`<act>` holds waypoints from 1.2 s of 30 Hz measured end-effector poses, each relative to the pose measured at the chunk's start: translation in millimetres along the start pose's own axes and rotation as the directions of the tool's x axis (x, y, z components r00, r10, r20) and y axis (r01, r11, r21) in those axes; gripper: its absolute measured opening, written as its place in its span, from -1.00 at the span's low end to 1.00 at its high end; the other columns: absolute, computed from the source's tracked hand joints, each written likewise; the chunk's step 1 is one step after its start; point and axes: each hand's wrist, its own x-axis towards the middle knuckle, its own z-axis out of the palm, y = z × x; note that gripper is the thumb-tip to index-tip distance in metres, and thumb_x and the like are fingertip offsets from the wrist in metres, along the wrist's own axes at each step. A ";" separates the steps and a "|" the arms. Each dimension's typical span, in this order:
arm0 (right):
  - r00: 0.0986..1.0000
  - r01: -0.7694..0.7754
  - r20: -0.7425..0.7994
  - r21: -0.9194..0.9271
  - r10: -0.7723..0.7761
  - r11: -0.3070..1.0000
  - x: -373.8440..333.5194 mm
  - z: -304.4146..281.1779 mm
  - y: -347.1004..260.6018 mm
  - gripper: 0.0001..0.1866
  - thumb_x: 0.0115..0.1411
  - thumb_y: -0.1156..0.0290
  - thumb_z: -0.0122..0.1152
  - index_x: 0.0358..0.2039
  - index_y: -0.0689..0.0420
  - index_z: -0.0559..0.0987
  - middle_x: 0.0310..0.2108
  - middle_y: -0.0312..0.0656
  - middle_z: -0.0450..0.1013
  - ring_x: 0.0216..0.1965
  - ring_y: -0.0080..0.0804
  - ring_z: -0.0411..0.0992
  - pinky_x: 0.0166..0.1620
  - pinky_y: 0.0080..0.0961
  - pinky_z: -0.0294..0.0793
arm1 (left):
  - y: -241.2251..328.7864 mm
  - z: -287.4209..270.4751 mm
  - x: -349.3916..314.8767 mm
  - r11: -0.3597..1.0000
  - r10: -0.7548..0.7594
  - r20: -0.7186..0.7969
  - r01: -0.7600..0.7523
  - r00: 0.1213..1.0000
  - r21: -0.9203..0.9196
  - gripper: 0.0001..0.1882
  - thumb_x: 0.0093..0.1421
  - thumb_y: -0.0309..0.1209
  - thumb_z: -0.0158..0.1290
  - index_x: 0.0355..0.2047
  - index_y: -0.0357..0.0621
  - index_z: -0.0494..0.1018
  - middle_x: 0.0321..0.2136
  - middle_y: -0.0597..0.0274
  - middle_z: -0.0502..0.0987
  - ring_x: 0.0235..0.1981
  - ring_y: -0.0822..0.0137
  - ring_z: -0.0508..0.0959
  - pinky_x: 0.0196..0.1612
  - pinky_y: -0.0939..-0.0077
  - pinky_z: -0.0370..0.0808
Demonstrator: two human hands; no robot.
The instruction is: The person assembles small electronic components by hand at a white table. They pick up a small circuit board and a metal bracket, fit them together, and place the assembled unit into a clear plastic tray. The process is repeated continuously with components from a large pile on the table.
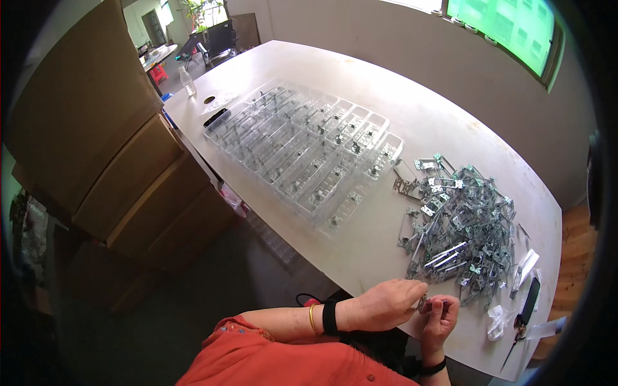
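Observation:
Near the table's front edge my two hands meet in front of a heap of metal parts [467, 231]. My left hand [384, 305] is closed, its fingertips pinching a small metal piece [423, 303]. From the right, my right hand [440, 321] comes to the same piece, thumb and forefinger pressed together at its end. Fingers cover most of the piece, so its full shape does not show. Thin silvery frames and brackets make up the tangled heap, with several bright rods [445, 256] on its near side.
Stacked clear plastic trays [302, 148] with divided compartments hold similar metal parts on the left. Scissors [518, 328], a black-handled tool [530, 301] and crumpled white paper [497, 321] lie at the right edge. Cardboard boxes [138, 174] stand left of the table; a bottle [187, 83] is far off.

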 end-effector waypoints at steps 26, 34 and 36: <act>0.998 -0.037 0.041 -0.054 0.040 0.998 3.4 4.6 -1.6 -0.84 0.56 0.36 0.24 -0.03 0.14 0.49 -0.16 -0.21 0.58 -0.32 -0.62 0.53 -0.20 -0.64 0.58 | -28.1 -38.4 -37.7 0.927 -0.220 -0.114 0.244 0.969 0.284 -0.61 0.06 -0.54 0.44 -0.09 -0.26 0.62 -0.11 -0.04 0.59 -0.11 -0.04 0.61 -0.02 0.16 0.58; 0.999 -0.027 0.044 -0.043 0.029 0.999 3.7 4.4 -0.1 -0.86 0.56 0.39 0.23 -0.03 0.15 0.50 -0.18 -0.22 0.59 -0.34 -0.63 0.52 -0.22 -0.66 0.55 | -26.6 -47.1 -35.7 0.934 -0.249 -0.071 0.259 0.966 0.246 -0.79 0.13 -0.61 0.35 -0.21 -0.26 0.62 -0.25 0.04 0.62 -0.21 -0.01 0.62 -0.10 0.16 0.57; 0.998 -0.033 0.046 -0.039 0.035 0.999 4.0 4.3 0.2 -0.86 0.56 0.39 0.23 -0.03 0.16 0.50 -0.18 -0.23 0.59 -0.34 -0.62 0.52 -0.22 -0.66 0.55 | -26.6 -49.0 -34.1 0.938 -0.221 -0.066 0.230 0.973 0.259 -0.83 0.14 -0.61 0.33 -0.25 -0.26 0.62 -0.29 0.05 0.62 -0.24 0.00 0.62 -0.11 0.17 0.57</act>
